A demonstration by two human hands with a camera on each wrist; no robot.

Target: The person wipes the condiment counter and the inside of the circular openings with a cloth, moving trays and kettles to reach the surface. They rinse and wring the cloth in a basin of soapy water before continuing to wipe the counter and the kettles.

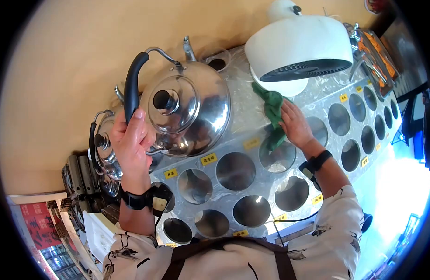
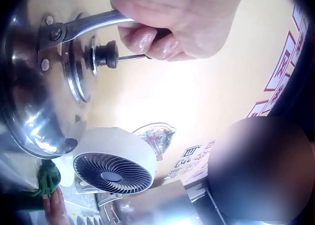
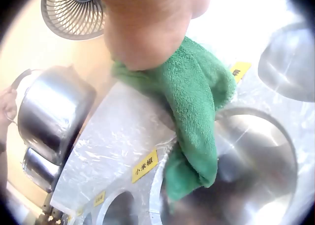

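Note:
My left hand [image 1: 133, 137] grips the black handle of a shiny steel kettle [image 1: 210, 105], which has a round lid with a black knob [image 1: 163, 100]. In the left wrist view its fingers curl round the handle, with the metal bracket beside them. My right hand [image 1: 296, 123] rests on a bunched green cloth [image 1: 272, 105], its fingers laid straight along it. Under that palm, the cloth [image 3: 192, 117] spreads over the steel counter [image 3: 115, 124] and hangs across the rim of a round opening [image 3: 256, 156].
A white fan [image 1: 299, 46] stands behind the cloth. Smaller kettles [image 1: 105, 140] sit at the left along the wall. Rows of round openings with yellow labels [image 1: 208, 159] run across the counter. Trays with orange contents [image 1: 376, 51] are at the far right, and a clear cup [image 1: 217, 60] stands behind the kettle.

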